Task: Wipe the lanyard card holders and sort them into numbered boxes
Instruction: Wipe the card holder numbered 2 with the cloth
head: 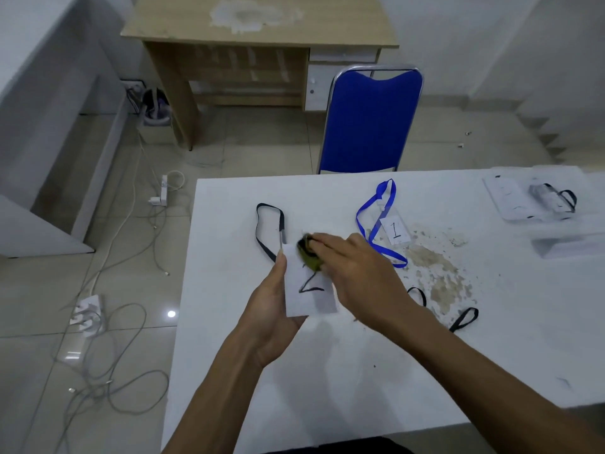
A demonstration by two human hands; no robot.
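Card holder [309, 286] between left-hand fingers [281, 267], under right-hand cloth [309, 253].

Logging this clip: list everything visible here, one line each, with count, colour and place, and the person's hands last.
Card holder marked 2: one, clear with white insert, black lanyard, held above the table.
Wiping cloth: one, dark green, pressed on that holder's top.
Card holder marked 1: one, clear, blue lanyard, lying mid-table.
Black lanyard loops: two, partly hidden behind the right forearm.
Clear boxes: at least two, far right of the table; one contains a black-lanyard holder.
Table: one, white, with a worn patch.
Chair: one, blue, behind the table.
Desk: one, wooden, at the back.
Cables and power strips: several, on the floor, left.
Left hand: holds holder 2.
Right hand: presses the cloth.
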